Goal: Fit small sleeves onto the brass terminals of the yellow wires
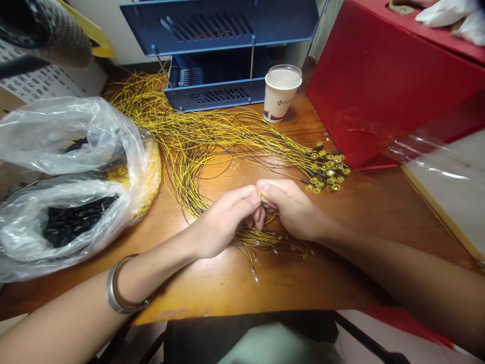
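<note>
Above the table my left hand (pixel 235 215) and my right hand (pixel 290 205) meet, fingers curled and fingertips touching. A sliver of a small yellow piece (pixel 262 196) shows between them; the fingers hide most of it. A yellow wire (pixel 272 218) curves out beneath my right hand. Under the hands lies a bunch of yellow and black wires with clear bulb-like tips (pixel 255 275). Just beyond my right hand is a cluster of yellow caps (pixel 328 169) on black-sleeved wire ends. Their long yellow wires (pixel 227 129) run back to the left.
At left stand clear plastic bags (pixel 132 116), one holding black sleeves (pixel 78 220), with yellow caps (pixel 149 187) beside them. A blue tray rack (pixel 220 96) is at the back, next to a paper cup (pixel 280 96). A red box (pixel 386 86) stands back right.
</note>
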Demonstrator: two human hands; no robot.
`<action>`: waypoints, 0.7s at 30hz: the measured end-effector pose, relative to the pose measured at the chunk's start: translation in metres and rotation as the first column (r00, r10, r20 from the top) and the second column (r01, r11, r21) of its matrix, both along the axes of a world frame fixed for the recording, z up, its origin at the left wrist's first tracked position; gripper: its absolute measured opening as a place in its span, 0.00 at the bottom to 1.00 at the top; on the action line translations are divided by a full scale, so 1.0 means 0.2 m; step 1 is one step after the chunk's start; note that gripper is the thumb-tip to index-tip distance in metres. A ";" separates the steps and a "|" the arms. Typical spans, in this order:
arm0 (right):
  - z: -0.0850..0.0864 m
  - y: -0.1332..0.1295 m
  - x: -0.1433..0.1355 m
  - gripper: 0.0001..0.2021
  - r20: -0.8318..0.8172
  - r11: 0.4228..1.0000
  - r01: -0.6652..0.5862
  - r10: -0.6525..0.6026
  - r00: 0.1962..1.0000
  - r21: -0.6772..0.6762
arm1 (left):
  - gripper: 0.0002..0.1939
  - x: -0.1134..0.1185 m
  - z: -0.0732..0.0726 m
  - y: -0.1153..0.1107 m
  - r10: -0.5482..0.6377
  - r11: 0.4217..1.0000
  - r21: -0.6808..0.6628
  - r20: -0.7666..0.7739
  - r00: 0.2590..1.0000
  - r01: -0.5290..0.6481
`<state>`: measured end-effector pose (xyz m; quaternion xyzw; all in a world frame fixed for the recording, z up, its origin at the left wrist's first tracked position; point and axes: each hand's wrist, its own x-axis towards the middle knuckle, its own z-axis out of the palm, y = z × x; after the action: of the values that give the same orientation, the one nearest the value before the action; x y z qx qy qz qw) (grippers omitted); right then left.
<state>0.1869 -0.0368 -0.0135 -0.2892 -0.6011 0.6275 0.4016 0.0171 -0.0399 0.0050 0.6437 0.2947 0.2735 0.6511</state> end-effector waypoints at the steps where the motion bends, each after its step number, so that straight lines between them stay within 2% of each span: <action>1: 0.00 0.00 0.00 0.21 0.005 1.000 -0.001 0.001 1.000 -0.004 | 0.19 0.00 0.00 0.00 0.002 1.000 0.004 -0.004 1.000 -0.002; 7: -0.01 0.00 0.00 0.23 0.022 0.999 0.001 0.000 1.000 -0.043 | 0.20 0.00 0.00 -0.01 0.006 1.000 0.017 -0.027 1.000 -0.006; 21: 0.00 0.00 0.00 0.22 0.022 0.997 0.013 -0.011 1.000 -0.076 | 0.18 -0.01 -0.01 0.00 -0.008 1.000 -0.024 0.036 0.999 0.009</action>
<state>0.1874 -0.0370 -0.0132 -0.3147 -0.5794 0.6443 0.3876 0.0156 -0.0397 0.0028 0.6321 0.2836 0.2787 0.6651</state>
